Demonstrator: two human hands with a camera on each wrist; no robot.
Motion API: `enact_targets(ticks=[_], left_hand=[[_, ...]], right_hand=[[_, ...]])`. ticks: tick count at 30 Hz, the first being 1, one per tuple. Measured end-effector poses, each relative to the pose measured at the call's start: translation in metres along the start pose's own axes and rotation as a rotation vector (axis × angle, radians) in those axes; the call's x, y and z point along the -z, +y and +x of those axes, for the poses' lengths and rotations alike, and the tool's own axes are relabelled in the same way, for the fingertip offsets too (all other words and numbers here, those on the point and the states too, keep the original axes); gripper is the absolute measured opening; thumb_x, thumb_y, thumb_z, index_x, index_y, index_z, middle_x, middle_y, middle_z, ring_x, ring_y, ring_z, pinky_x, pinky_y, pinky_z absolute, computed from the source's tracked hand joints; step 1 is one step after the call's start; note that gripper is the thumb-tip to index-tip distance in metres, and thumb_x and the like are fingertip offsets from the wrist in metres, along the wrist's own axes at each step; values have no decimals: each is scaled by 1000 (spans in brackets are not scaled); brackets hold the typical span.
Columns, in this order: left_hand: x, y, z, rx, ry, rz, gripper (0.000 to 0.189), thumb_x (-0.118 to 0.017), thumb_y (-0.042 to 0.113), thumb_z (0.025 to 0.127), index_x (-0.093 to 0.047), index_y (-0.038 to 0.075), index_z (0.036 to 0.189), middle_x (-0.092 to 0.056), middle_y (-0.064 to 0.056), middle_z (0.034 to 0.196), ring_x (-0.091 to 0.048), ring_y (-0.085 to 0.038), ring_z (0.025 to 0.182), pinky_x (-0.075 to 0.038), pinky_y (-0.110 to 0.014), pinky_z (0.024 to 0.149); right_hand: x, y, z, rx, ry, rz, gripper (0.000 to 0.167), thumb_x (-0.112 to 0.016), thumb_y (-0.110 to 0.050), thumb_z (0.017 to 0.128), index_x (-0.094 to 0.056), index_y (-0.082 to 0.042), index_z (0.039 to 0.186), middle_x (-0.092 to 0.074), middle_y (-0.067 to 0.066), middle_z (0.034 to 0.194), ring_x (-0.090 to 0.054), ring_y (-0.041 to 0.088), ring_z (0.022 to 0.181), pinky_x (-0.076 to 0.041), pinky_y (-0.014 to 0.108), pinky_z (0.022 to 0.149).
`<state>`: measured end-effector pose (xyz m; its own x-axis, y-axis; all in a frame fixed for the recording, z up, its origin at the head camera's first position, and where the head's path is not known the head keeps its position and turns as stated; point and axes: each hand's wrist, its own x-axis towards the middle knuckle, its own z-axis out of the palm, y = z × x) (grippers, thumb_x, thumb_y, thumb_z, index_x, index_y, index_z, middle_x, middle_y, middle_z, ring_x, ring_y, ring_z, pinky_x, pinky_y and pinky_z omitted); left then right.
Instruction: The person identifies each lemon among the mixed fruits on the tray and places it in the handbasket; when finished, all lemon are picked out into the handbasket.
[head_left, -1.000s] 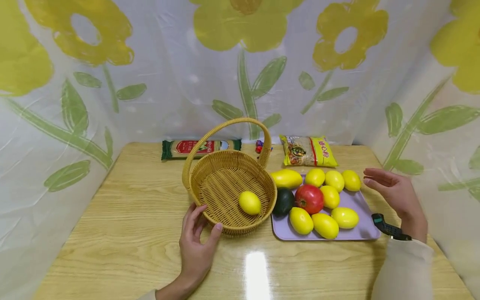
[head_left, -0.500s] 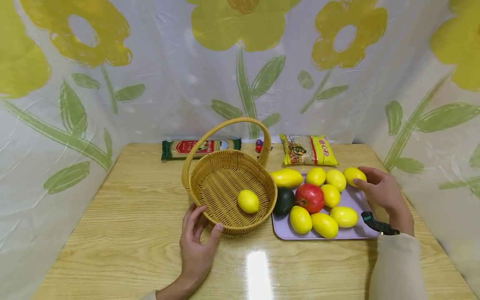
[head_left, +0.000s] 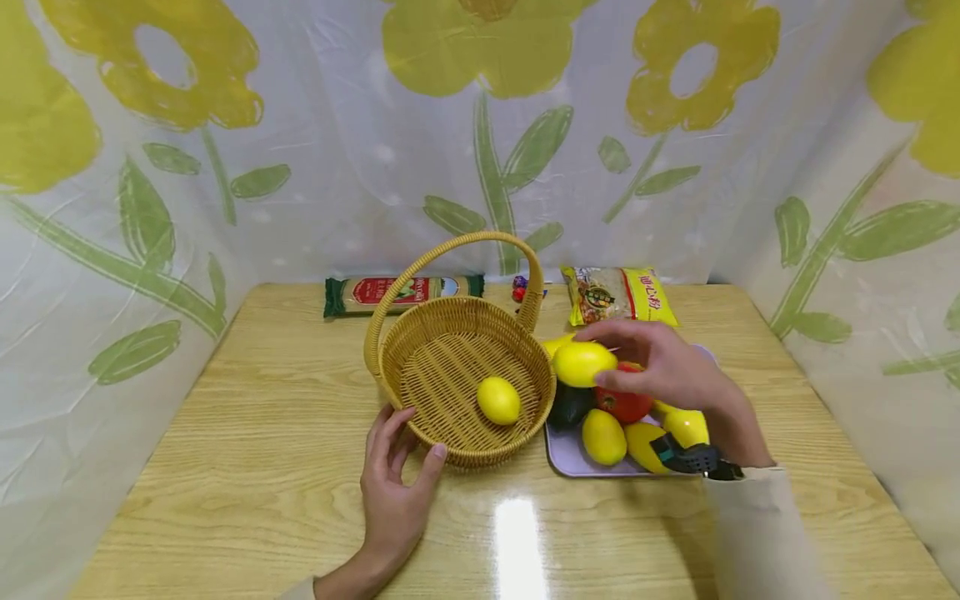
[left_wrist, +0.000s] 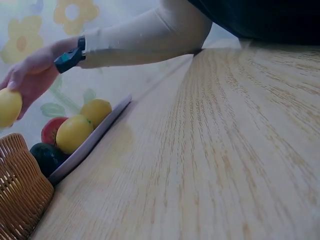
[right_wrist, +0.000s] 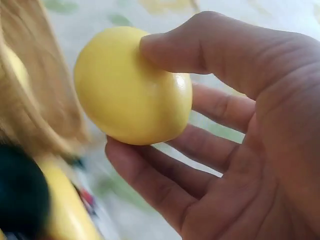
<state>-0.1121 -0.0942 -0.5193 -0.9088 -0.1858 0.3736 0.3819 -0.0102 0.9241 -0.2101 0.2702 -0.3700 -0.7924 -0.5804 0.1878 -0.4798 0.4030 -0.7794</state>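
Observation:
In the head view my right hand holds a yellow lemon above the tray, near the wicker basket's right rim. The right wrist view shows this lemon pinched between thumb and fingers. My left hand touches the near left side of the wicker basket, fingers spread along its rim and thumb against the outside. One lemon lies inside the basket. On the lilac tray are a red pomegranate, a dark green avocado-like fruit and several lemons, partly hidden by my right hand and wrist.
A long green-ended packet lies behind the basket. At the back right is a yellow-and-clear food bag, with small wrapped sweets to its left. A flower-printed curtain surrounds the wooden table.
My right hand took hold of the lemon at the tray's far right corner, lifted it and carried it left toward the basket. My left hand has stayed against the basket.

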Motion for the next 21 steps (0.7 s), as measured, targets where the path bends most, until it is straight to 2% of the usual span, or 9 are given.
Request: enact_targets(ticks=[3,6,9,12,15,18,21], left_hand=[[-1,0,0,1,-8,-6,60,-75,-7,97,-52,-5,153,-22,-20,175,-39,-46,154,-46,-20,123],[-2,0,0,2,-13,-7,60,-75,-7,98,-51,-7,153,-22,-21,175,-40,-47,153,-45,-20,123],[-3,0,1,7,-18,-2,59,-75,-6,98,-53,-4,153,-23,-20,175,-40,-49,153,-45,-20,123],[-2,1,0,12,-24,6,59,-75,-5,99,-54,0,153,-23,-19,175,-41,-52,152,-46,-20,123],[-1,2,-1,19,-8,4,59,-76,-6,98,-55,0,152,-25,-17,175,-42,-54,150,-47,-21,122],[0,2,-1,15,12,2,59,-77,-7,96,-55,-3,152,-25,-15,175,-40,-52,152,-47,-21,123],[-1,0,1,7,8,-3,59,-76,-8,96,-54,-5,151,-24,-17,175,-36,-50,156,-46,-21,123]], right_hand=[[-29,-12,16,4,-109,-60,42,-82,-15,100,-71,-18,141,-73,1,137,-71,16,108,-63,29,93],[-53,-20,26,10,-156,-183,42,-80,-19,100,-71,-19,141,-75,-3,135,-67,13,105,-62,34,90],[-74,-25,33,34,-185,-271,43,-78,-22,100,-71,-17,142,-74,-2,138,-68,11,107,-64,36,93],[-89,-26,37,49,-209,-218,43,-77,-22,102,-70,-11,143,-73,4,142,-72,17,111,-67,39,93],[-96,-28,36,52,-193,-106,43,-76,-23,105,-69,-9,144,-71,7,145,-75,23,117,-68,42,94],[-90,-27,26,65,-126,16,41,-79,-19,103,-71,-13,143,-72,5,144,-74,23,120,-67,43,100],[-74,-17,5,87,-47,118,39,-79,-8,101,-74,-13,140,-73,8,142,-74,19,122,-65,39,105]])
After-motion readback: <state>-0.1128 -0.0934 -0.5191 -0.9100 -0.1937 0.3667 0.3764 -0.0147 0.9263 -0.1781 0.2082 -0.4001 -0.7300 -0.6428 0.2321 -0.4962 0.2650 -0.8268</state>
